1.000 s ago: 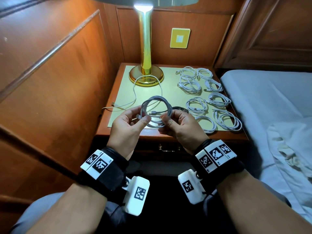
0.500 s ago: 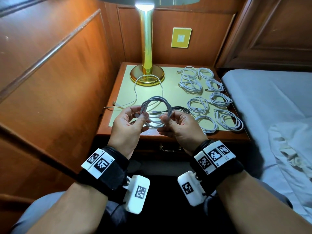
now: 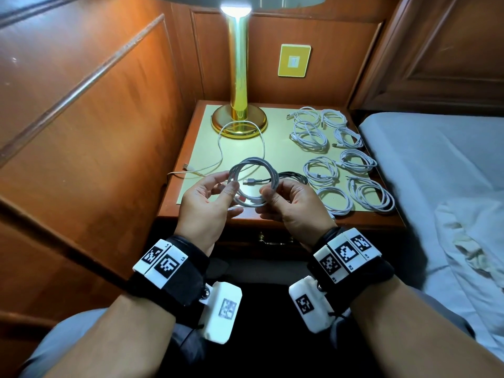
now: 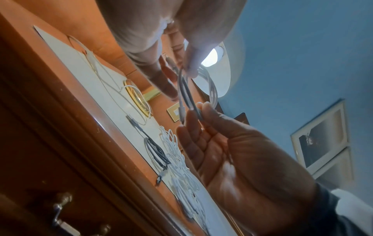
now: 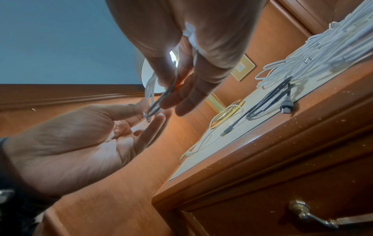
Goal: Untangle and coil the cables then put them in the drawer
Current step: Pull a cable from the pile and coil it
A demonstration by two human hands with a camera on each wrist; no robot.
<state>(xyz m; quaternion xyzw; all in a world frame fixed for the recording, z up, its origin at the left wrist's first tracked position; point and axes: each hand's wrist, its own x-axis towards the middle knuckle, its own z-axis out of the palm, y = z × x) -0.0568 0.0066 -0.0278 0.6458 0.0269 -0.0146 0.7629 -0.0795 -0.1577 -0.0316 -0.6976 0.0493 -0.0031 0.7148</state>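
A grey cable (image 3: 255, 170), wound into a coil, hangs above the nightstand's front edge between both hands. My left hand (image 3: 227, 184) pinches the coil's left side with thumb and forefinger. My right hand (image 3: 270, 190) pinches its right side. The cable's USB plug (image 3: 248, 181) lies across the middle of the coil. In the left wrist view the coil (image 4: 186, 92) runs from my left fingertips (image 4: 191, 67) down to the right hand (image 4: 201, 111). The right wrist view shows the coil (image 5: 150, 94) between the two hands. The drawer (image 3: 272, 246) below the top is closed.
On the nightstand top (image 3: 272, 137) lie a loose white cable (image 3: 263, 144), a black cable (image 3: 296, 176) and several coiled white cables (image 3: 341, 162) at the right. A gold lamp (image 3: 238, 105) stands at the back. Wood panelling is left, a bed (image 3: 436, 165) right.
Both hands keep hold of the grey coil in about the same place. The fingers have shifted slightly along it, and the plug now lies across the coil's middle.
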